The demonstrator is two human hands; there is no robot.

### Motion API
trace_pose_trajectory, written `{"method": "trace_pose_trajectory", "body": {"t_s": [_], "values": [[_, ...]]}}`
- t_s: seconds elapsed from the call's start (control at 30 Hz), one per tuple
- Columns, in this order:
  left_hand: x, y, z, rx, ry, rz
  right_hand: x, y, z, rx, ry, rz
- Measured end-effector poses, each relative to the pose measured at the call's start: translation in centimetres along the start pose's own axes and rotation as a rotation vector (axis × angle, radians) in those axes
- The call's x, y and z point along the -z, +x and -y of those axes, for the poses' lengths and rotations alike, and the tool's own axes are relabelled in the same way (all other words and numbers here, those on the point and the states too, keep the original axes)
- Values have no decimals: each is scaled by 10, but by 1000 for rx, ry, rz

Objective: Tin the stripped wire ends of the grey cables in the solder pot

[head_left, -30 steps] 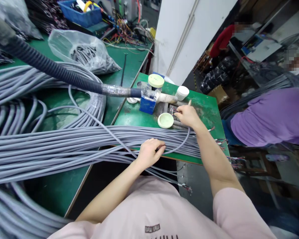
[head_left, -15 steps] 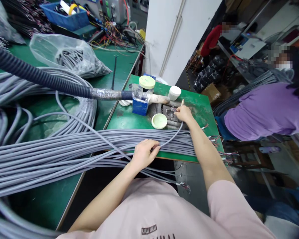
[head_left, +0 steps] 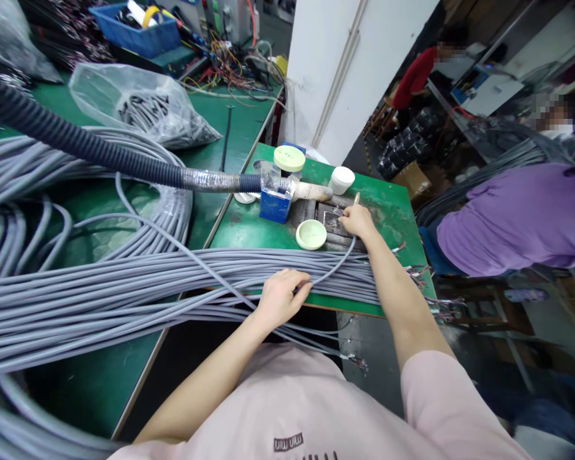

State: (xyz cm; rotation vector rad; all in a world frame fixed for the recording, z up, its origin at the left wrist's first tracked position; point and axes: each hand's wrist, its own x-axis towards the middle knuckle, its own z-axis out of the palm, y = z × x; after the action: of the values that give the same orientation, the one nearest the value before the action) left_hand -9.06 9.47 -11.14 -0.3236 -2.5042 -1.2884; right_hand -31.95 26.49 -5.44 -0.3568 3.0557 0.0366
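Grey cable: one strand (head_left: 336, 264), arching between the two hands above the near edge of the green table, its thin wire ends over a dark block (head_left: 330, 222).
Right hand (head_left: 358, 222): pinching the cable near its wire end, beside the block.
Left hand (head_left: 282, 299): thumb and fingers closed on the same cable farther back, by the near edge.
Cable bundle (head_left: 172, 275): one, its strands too many to count, lying along the near edge; several wire ends overhang the right edge.
Tubs: one open pale green dish (head_left: 311, 235) beside the block; one pale green lidded tub (head_left: 289, 158) toward the far left corner; one white tub (head_left: 342, 179) by the far edge.
Hose: one, black and ribbed (head_left: 138, 160), reaching a blue box (head_left: 275, 206).
Green table (head_left: 388, 204): stained around the block.
Room: white panel (head_left: 316, 70) behind; two people to the right, in red and purple tops.
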Motion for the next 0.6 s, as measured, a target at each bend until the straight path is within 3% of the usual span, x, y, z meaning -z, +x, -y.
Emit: {"method": "trace_pose_trajectory", "body": {"t_s": [0.1, 0.23, 0.33, 0.6], "values": [[0, 0, 0, -1, 4, -7, 15, -15, -6, 38, 114, -78], [0, 0, -1, -8, 17, -9, 37, -51, -12, 86, 595, -154], [0, 0, -1, -10, 18, -5, 47, -79, -11, 99, 815, -143], [-2, -3, -6, 78, -95, 2, 45, -138, 4, 169, 1150, -184]]}}
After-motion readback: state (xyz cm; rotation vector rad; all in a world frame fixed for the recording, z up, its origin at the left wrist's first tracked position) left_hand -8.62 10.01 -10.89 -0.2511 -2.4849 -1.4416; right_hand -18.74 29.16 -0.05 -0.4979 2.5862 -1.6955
